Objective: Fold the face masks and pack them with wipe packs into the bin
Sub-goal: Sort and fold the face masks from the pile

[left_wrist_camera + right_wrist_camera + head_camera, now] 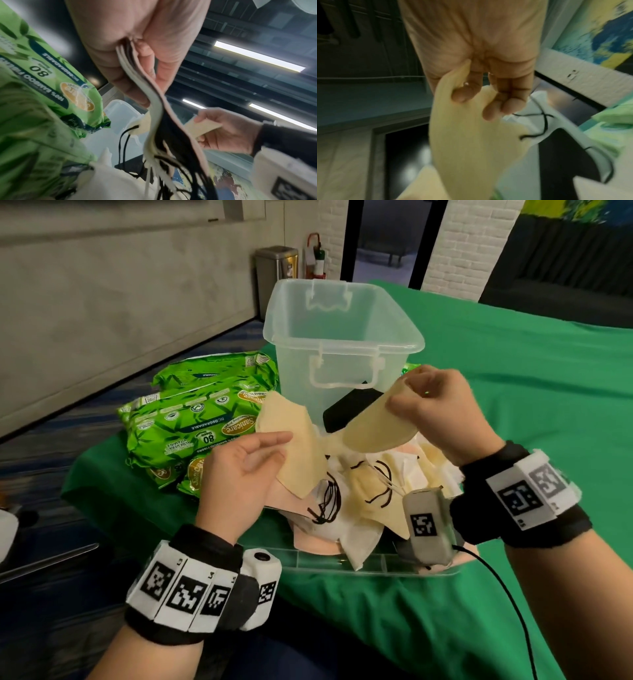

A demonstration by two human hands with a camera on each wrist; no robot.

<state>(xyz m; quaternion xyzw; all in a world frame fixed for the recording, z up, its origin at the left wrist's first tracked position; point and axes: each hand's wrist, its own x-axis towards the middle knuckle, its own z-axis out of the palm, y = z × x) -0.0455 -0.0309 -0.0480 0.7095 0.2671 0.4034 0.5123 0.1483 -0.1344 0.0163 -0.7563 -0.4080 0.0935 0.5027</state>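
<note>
In the head view, the left hand (239,474) pinches one half of a cream face mask (291,450) between thumb and fingers; the mask sits at two o'clock from the palm. The right hand (442,412) pinches the mask's other half, which hangs toward eight o'clock. At twelve o'clock stands the clear bin (342,344); green wipe packs (191,422) lie at ten, and loose masks (359,501) are piled below the hands.

From the left wrist, the fingers (154,65) clamp several stacked mask edges (154,108), ear loops dangling toward six.

From the right wrist, thumb and fingertips (489,112) pinch the cream mask's upper edge; it hangs toward six.
</note>
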